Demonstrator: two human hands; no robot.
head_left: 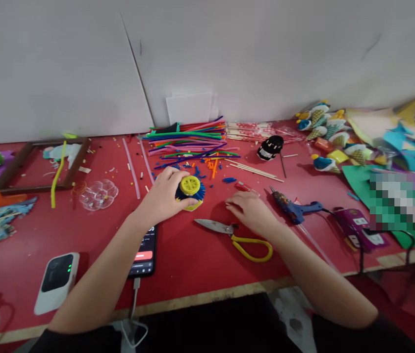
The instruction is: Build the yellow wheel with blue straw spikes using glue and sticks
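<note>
My left hand (166, 195) is closed around a small craft piece with a yellow spoked disc on top (190, 185) and blue bristle-like strips below. Its thumb is at the near side, and a bit of yellow shows beneath the piece. With nothing visible in it, my right hand (248, 211) lies palm down on the red table, fingers stretched out. A small red item (243, 187) sits just past its fingers. Scissors with yellow handles (252, 248) lie beside it, blades pointing left. Loose blue and orange clippings (213, 166) are scattered behind the piece.
Pipe cleaners (193, 138) are heaped by the wall, with wooden sticks (255, 169) nearby. A blue glue gun (294, 208) lies to the right, its cord running off. A phone (144, 252) and white device (56, 282) are at left. A brown frame (16, 166) stands farther back.
</note>
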